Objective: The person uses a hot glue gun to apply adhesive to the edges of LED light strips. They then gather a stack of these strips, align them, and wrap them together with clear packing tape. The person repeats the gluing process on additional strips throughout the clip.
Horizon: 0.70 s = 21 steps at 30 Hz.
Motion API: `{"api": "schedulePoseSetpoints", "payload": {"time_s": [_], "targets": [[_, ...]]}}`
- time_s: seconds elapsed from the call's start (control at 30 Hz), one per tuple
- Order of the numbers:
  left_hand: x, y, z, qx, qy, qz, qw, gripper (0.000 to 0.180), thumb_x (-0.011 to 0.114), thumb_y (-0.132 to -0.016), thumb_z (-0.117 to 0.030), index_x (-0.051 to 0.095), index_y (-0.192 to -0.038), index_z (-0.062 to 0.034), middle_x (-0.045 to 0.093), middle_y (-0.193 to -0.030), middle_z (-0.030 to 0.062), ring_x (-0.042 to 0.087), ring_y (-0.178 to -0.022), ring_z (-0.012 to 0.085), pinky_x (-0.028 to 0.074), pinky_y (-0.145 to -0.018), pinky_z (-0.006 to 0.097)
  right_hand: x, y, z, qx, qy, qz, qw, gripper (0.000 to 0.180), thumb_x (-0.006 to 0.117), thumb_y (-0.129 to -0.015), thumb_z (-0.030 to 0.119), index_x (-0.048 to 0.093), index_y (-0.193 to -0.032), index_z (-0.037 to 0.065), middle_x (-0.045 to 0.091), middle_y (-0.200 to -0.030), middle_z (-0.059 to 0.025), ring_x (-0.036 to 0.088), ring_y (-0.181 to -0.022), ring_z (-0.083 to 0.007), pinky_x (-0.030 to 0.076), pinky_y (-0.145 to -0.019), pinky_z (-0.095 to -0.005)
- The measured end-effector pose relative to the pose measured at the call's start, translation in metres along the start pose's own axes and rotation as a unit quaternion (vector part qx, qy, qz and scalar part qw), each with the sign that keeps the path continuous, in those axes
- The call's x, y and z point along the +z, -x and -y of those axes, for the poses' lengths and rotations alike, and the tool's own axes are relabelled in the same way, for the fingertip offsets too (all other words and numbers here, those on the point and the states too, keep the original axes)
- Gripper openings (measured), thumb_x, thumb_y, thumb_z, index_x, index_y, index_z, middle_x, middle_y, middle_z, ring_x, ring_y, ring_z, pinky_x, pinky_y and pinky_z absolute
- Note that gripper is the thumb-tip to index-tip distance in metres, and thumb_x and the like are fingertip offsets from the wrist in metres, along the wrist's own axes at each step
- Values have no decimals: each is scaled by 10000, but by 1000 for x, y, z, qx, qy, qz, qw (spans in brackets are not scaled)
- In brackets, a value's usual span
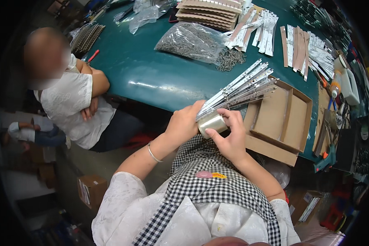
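My left hand (185, 123), with a bangle at its wrist, is closed round the lower end of a bundle of narrow strips (238, 87). The strips are thin and pale with small parts along them, and they fan out toward the upper right. Fingers and thumb of my right hand (233, 137) grip a short, shiny, pale-gold cylinder that looks like a tape roll (212, 124). It is held against the bundle's lower end, close to my left hand. Whether any tape runs from the roll to the strips cannot be made out.
An open cardboard box (279, 110) with a divider sits at the table's front edge. Beyond are a clear bag of screws (190, 41), a loose screw pile (230, 59) and more strips (297, 49). A green glue gun (326, 160) lies right. A person (76, 98) sits left.
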<state>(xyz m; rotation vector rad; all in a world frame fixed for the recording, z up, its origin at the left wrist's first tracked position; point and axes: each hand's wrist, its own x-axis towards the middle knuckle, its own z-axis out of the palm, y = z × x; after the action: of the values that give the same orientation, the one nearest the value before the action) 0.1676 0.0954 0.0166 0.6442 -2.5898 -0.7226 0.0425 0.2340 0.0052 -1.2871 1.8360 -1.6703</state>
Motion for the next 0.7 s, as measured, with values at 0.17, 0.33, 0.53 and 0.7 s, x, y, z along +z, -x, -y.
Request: {"api": "schedulePoseSetpoints", "payload": {"time_s": [0.17, 0.33, 0.53, 0.7], "targets": [[8, 3, 6, -10, -37, 37, 999, 633, 703, -784, -78, 497, -1381, -115, 684, -912, 191, 675, -804, 398, 550, -713, 474, -2, -3, -3, 19, 1, 15, 1000, 557, 844, -703, 186, 591, -1173, 27, 561, -1025, -125, 563, -934, -282, 477, -837, -385], [4, 1, 2, -24, 89, 10, 996, 623, 757, -770, -105, 545, -1356, -89, 701, -1032, 213, 707, -918, 356, 566, -779, 395, -4, -9, 6, -71, 63, 0, 996, 544, 846, -682, 210, 609, -1148, 60, 570, -968, -99, 537, -885, -258, 407, -833, -380], [8, 10, -3, -114, 325, -25, 938, 565, 748, -793, -31, 564, -1327, 0, 691, -1203, 157, 670, -1085, 183, 523, -912, 323, -12, -13, 25, -131, 120, -37, 983, 557, 860, -655, 329, 626, -1087, 67, 554, -894, -81, 507, -849, -256, 343, -805, -385], [8, 8, -18, -178, 405, -48, 896, 533, 735, -821, -10, 548, -1318, 29, 685, -1135, 103, 636, -1036, 149, 504, -920, 304, -31, -17, 31, -112, 243, -64, 961, 566, 887, -604, 411, 650, -987, 68, 548, -875, -70, 500, -845, -254, 362, -801, -385]]}}
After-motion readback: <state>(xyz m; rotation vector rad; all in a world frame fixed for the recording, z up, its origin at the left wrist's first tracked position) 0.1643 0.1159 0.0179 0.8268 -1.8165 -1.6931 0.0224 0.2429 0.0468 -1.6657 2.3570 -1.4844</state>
